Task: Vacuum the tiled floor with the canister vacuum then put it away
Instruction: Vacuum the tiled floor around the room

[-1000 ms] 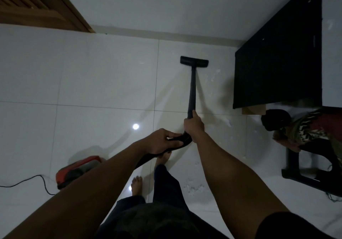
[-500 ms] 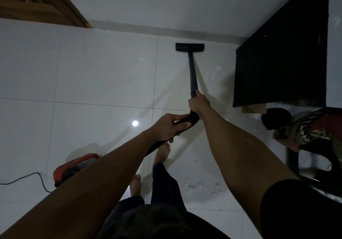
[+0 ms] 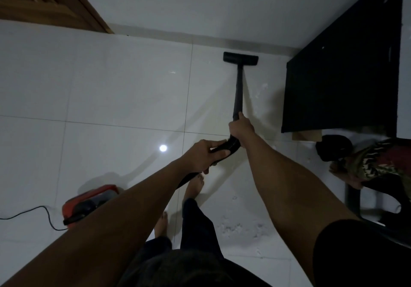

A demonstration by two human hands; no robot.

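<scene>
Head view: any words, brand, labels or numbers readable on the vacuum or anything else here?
No readable text anywhere in this view.
Red canister vacuum: no label or brand shows; dim, partly behind the left arm.
Wand, gripped by the right hand, and hose handle, gripped by the left hand: plain black, no print.
Black panel: pale specks only, no writing.
Patterned cloth: a pattern, no letters.

You're standing in a home by the look of it: bare feet [image 3: 195,186] on glossy white floor tiles [image 3: 111,91], wooden louvred door [image 3: 44,4], patterned cloth [image 3: 378,160] lying on a dark chair [image 3: 352,200].
</scene>
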